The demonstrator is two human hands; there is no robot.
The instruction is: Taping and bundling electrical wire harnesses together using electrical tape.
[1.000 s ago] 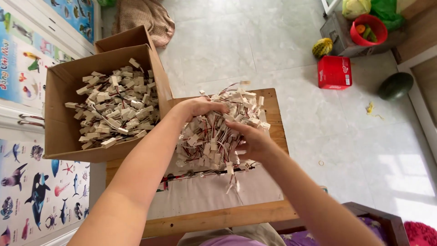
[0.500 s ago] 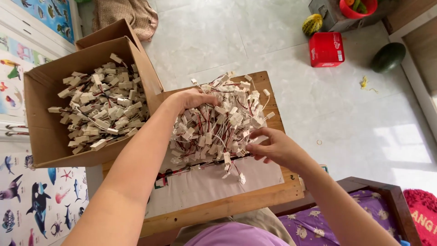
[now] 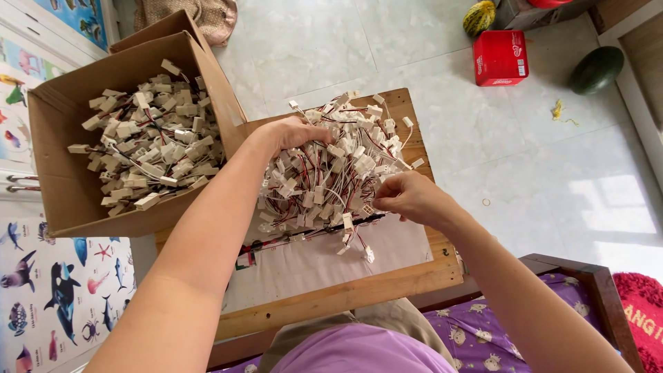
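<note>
A heap of white connectors with red, black and white wires (image 3: 338,162) lies on a small wooden table (image 3: 359,290). My left hand (image 3: 293,132) rests on the heap's upper left side, fingers curled into it. My right hand (image 3: 409,197) pinches wires at the heap's right edge, fingers closed on a connector lead. A few connectors dangle off the heap's near side onto a pale mat (image 3: 324,259).
An open cardboard box (image 3: 65,186) holding several more connectors stands left of the table. On the tiled floor beyond are a red tin (image 3: 500,56), a dark green melon (image 3: 597,69) and a striped gourd (image 3: 479,16). A wooden bed frame (image 3: 587,283) sits near right.
My right hand has drawn away from the middle of the heap to its right edge. The left hand stays on the heap's upper left. The camera view has shifted slightly.
</note>
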